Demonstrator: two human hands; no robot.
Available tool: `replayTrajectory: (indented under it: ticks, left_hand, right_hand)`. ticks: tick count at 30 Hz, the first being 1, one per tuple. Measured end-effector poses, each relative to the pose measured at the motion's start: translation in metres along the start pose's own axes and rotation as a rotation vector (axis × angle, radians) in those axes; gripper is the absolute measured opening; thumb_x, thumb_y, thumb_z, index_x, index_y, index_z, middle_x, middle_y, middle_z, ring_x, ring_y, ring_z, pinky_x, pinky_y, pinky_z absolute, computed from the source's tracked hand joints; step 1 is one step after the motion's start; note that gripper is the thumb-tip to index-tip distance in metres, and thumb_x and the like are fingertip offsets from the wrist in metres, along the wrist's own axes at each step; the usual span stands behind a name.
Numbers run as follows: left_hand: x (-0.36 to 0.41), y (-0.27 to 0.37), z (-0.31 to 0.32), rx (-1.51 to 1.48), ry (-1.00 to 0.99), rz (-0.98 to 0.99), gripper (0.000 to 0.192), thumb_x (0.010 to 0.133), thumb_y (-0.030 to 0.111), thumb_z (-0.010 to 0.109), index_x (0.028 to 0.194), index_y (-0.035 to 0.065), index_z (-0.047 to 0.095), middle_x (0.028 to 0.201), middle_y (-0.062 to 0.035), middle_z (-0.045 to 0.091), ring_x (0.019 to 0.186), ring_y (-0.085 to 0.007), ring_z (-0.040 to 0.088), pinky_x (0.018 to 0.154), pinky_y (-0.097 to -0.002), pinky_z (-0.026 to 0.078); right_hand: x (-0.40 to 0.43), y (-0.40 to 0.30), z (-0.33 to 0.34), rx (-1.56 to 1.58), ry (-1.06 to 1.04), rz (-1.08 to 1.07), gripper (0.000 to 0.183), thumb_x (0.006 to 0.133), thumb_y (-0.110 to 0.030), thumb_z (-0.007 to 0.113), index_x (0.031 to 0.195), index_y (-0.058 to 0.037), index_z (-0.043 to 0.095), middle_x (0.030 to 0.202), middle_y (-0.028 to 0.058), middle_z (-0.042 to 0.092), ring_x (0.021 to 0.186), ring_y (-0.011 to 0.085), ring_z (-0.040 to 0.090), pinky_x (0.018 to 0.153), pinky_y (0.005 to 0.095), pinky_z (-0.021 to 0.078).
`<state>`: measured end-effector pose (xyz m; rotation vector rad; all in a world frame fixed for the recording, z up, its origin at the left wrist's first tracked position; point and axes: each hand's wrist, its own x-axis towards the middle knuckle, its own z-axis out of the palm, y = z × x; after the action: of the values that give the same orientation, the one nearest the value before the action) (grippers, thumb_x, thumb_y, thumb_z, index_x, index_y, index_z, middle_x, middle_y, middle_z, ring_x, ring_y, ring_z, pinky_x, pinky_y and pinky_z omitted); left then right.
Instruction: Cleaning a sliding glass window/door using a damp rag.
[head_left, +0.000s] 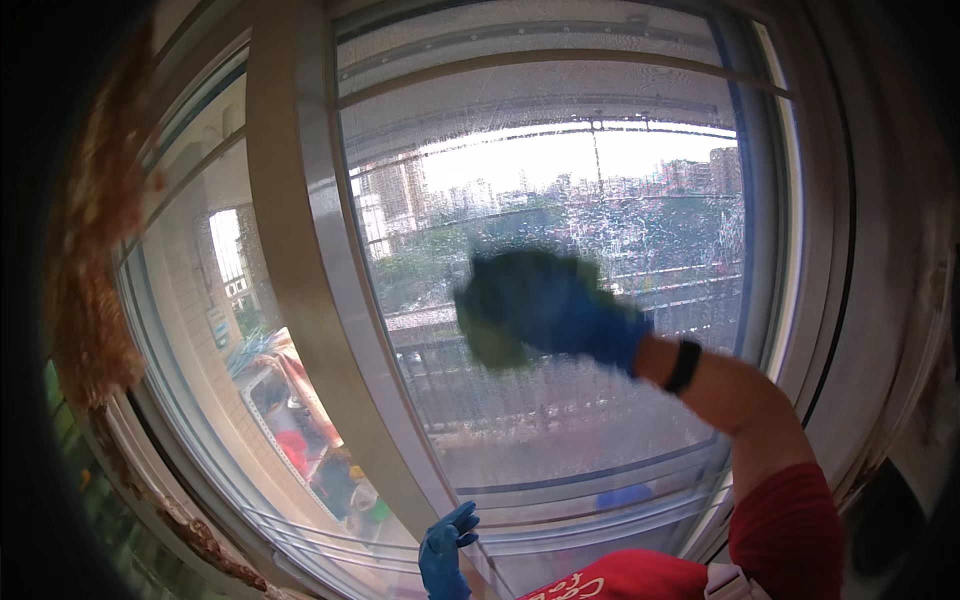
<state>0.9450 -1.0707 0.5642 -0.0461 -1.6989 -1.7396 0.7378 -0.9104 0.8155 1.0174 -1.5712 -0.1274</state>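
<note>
My right hand (551, 307), in a blue glove and blurred by motion, presses a green cloth (495, 345) against the glass pane (540, 427) of a sliding door. Water drops and wet streaks cover much of that glass. A black band (683, 366) circles my right wrist. Low in the view, my left hand (448, 551) wears a blue glove too. It is raised beside the door's metal stile (390, 420), fingers partly spread and bent, with nothing seen in it. Whether it touches the stile I cannot tell.
Left of the stile, a second glass panel (187, 315) shows a shelf (292, 450) with mixed items beyond it. A brown curtain (97, 262) hangs at the far left. Behind the wet pane run railings (480, 364), and a blue object (624, 496) sits low down.
</note>
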Motion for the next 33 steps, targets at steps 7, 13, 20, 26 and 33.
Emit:
replayTrajectory:
  ticks: [7, 13, 20, 26, 33]
  left_hand:
    - [-0.017, 0.010, -0.022, -0.030, -0.002, -0.068, 0.040, 0.099, 0.034, 0.049, 0.113, 0.0012, 0.066, 0.110, -0.0136, 0.069, 0.094, -0.0234, 0.066, 0.080, -0.0350, 0.052]
    - [-0.029, -0.008, -0.067, 0.035, -0.011, -0.179, 0.050, 0.102, 0.039, 0.039, 0.119, -0.0019, 0.062, 0.116, -0.0137, 0.066, 0.101, -0.0202, 0.064, 0.085, -0.0329, 0.051]
    - [-0.032, -0.008, -0.078, 0.034, 0.026, -0.222, 0.051, 0.102, 0.040, 0.039, 0.119, -0.0012, 0.062, 0.116, -0.0140, 0.066, 0.099, -0.0202, 0.064, 0.084, -0.0327, 0.051]
    - [-0.019, -0.023, -0.072, 0.071, 0.000, -0.115, 0.045, 0.102, 0.035, 0.041, 0.118, -0.0021, 0.062, 0.114, -0.0147, 0.067, 0.097, -0.0208, 0.065, 0.084, -0.0328, 0.051]
    - [-0.014, -0.018, -0.050, -0.051, -0.067, -0.158, 0.044, 0.102, 0.033, 0.041, 0.117, -0.0033, 0.062, 0.115, -0.0149, 0.067, 0.096, -0.0207, 0.065, 0.085, -0.0328, 0.051]
  right_hand:
    - [-0.129, 0.072, -0.003, 0.178, -0.101, 0.082, 0.041, 0.085, -0.015, 0.066, 0.124, -0.0103, 0.057, 0.121, 0.0104, 0.060, 0.112, 0.0274, 0.058, 0.092, 0.0405, 0.0506]
    - [-0.016, 0.257, -0.053, 0.109, 0.749, 0.677, 0.024, 0.101, -0.019, 0.046, 0.111, -0.0022, 0.058, 0.090, 0.0011, 0.060, 0.083, 0.0106, 0.055, 0.073, 0.0284, 0.0462]
    - [0.151, 0.222, -0.056, 0.124, 0.814, 0.463, 0.023, 0.088, -0.023, 0.056, 0.103, -0.0078, 0.064, 0.094, 0.0147, 0.066, 0.087, 0.0281, 0.066, 0.072, 0.0376, 0.0513]
    - [0.129, 0.068, 0.013, -0.013, 0.239, -0.115, 0.022, 0.081, -0.019, 0.064, 0.096, -0.0030, 0.063, 0.092, 0.0172, 0.066, 0.083, 0.0323, 0.066, 0.073, 0.0445, 0.0536]
    - [-0.124, -0.020, 0.012, 0.542, -0.400, -0.494, 0.054, 0.087, -0.049, 0.061, 0.127, -0.0132, 0.058, 0.118, 0.0116, 0.063, 0.112, 0.0287, 0.060, 0.097, 0.0404, 0.0491]
